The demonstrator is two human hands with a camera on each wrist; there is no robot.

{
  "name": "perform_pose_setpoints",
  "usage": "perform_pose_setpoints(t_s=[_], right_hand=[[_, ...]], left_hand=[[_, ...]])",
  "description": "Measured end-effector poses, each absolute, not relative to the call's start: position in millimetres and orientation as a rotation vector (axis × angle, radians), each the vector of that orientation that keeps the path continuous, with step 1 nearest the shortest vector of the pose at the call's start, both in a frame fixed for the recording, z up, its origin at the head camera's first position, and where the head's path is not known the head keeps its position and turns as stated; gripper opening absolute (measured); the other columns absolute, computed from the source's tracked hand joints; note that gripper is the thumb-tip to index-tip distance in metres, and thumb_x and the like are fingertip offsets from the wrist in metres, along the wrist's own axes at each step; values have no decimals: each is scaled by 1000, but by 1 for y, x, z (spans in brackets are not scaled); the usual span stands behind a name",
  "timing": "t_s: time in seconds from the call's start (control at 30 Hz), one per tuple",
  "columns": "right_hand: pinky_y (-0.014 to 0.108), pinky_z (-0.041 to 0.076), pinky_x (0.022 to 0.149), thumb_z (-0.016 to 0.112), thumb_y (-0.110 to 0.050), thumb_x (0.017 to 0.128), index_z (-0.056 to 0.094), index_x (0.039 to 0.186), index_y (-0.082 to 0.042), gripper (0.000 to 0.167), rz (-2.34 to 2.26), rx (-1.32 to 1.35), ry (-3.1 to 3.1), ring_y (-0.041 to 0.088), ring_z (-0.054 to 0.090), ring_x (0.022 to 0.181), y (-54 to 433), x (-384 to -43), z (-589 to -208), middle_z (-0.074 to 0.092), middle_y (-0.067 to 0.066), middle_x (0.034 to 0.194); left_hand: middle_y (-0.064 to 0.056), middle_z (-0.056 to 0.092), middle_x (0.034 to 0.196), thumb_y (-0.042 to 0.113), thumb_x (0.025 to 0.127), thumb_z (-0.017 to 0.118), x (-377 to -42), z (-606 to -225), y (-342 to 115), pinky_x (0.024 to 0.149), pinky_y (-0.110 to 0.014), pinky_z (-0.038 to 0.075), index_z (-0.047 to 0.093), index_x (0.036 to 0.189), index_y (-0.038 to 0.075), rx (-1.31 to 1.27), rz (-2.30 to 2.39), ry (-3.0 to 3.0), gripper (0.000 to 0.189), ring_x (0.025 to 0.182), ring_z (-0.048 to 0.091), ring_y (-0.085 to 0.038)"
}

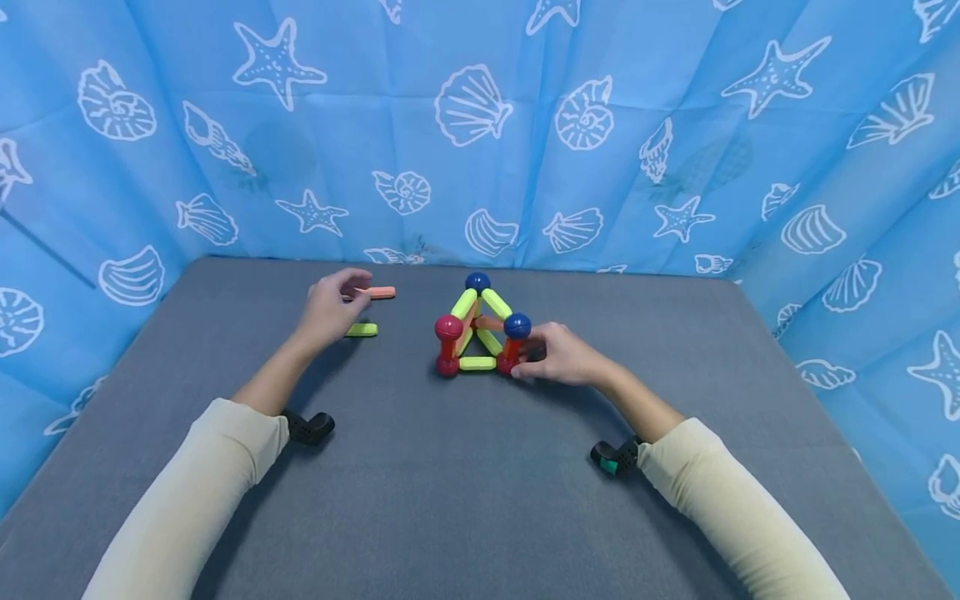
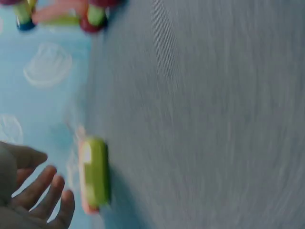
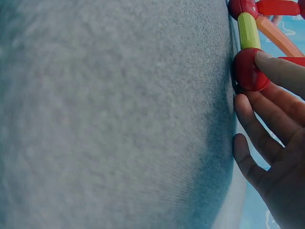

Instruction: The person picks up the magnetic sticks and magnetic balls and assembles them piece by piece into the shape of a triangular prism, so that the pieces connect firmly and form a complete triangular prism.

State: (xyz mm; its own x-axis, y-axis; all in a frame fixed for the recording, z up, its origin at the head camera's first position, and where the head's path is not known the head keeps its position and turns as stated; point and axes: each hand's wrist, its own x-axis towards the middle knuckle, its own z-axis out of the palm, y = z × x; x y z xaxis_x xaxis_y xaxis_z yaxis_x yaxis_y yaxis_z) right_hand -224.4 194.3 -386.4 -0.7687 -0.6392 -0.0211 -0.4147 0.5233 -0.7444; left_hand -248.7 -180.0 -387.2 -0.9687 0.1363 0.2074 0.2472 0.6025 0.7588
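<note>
A triangular frame of sticks and balls stands mid-table, with a yellow-green stick [image 1: 477, 363] between two lower red balls. Two blue balls and a red ball [image 1: 449, 327] top its corners, over upright red sticks. My right hand [image 1: 564, 357] holds the frame's near right corner; its thumb presses the lower red ball [image 3: 249, 70] and its other fingers reach behind. To the left, my left hand [image 1: 335, 308] hovers with fingers loosely bent and apart. Beside its fingers lie an orange stick [image 1: 382, 292] and a loose yellow-green stick [image 2: 96, 171].
The grey tabletop [image 1: 450, 500] runs back to a blue curtain [image 1: 517, 179] printed with shells and starfish. Black wrist devices [image 1: 309, 427] sit under both cream sleeves [image 1: 738, 508].
</note>
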Motion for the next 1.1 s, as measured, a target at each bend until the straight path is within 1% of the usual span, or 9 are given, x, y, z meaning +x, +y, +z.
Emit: perform_pose_setpoints(t_s=[0.1, 0.2, 0.43, 0.53, 0.7, 0.8, 0.87, 1.03, 1.1], right_hand=[[40, 55, 82, 79, -11, 84, 69, 110, 2, 31, -1114, -887, 2450, 23, 69, 94, 196, -225, -387, 72, 11, 99], [39, 55, 81, 79, -11, 84, 69, 109, 2, 30, -1125, -897, 2427, 23, 68, 92, 197, -225, -387, 71, 10, 97], [33, 53, 81, 64, -1, 91, 68, 109, 4, 19, -1211, -879, 2395, 21, 65, 89, 198, -236, -388, 71, 10, 97], [31, 51, 76, 62, -1, 93, 66, 113, 2, 21, -1233, -843, 2435, 21, 61, 84, 192, -243, -390, 69, 10, 97], [35, 52, 83, 63, -6, 95, 60, 128, 0, 33, -1283, -826, 2416, 22, 62, 90, 177, -252, -392, 69, 13, 107], [39, 50, 89, 67, -12, 95, 60, 131, -3, 38, -1278, -822, 2426, 24, 62, 97, 169, -256, -392, 68, 12, 112], [40, 49, 89, 69, -15, 95, 61, 129, -6, 37, -1262, -808, 2433, 25, 60, 96, 165, -257, -391, 67, 11, 112], [40, 48, 90, 64, -23, 99, 62, 128, -8, 33, -1258, -707, 2377, 26, 60, 98, 161, -258, -389, 66, 9, 113], [40, 48, 90, 61, -26, 100, 62, 128, -8, 33, -1250, -686, 2358, 26, 61, 98, 161, -259, -389, 65, 10, 112]], left_hand=[[-25, 51, 141, 2, 99, 55, -257, -391, -193, 101, -57, 43, 49, 142, -1, -212, -1240, -2729, 43, 130, 47, -42], [-26, 44, 147, 1, 98, 54, -262, -395, -203, 108, -58, 34, 43, 146, -2, -146, -1192, -2781, 49, 138, 37, -44], [-26, 52, 140, 3, 97, 60, -267, -402, -214, 112, -58, 28, 45, 144, -3, -61, -1188, -2819, 50, 138, 38, -43], [-26, 55, 137, 2, 96, 61, -268, -405, -215, 113, -59, 25, 46, 143, -3, -66, -1184, -2814, 50, 137, 38, -44], [-26, 58, 133, 2, 95, 63, -269, -407, -214, 112, -62, 21, 49, 140, -2, -90, -1166, -2808, 47, 135, 38, -46], [-25, 60, 131, 2, 95, 63, -270, -408, -213, 110, -63, 23, 51, 139, -1, -64, -1178, -2801, 45, 133, 40, -44], [-24, 62, 128, 2, 95, 63, -270, -408, -213, 109, -63, 25, 52, 138, 0, -45, -1193, -2796, 45, 132, 41, -44], [-24, 66, 120, 2, 96, 63, -268, -409, -215, 104, -61, 33, 53, 136, -1, -81, -1251, -2745, 42, 122, 50, -42], [-24, 67, 118, 2, 96, 63, -265, -409, -217, 101, -58, 39, 54, 135, -2, -121, -1287, -2706, 41, 117, 55, -40]])
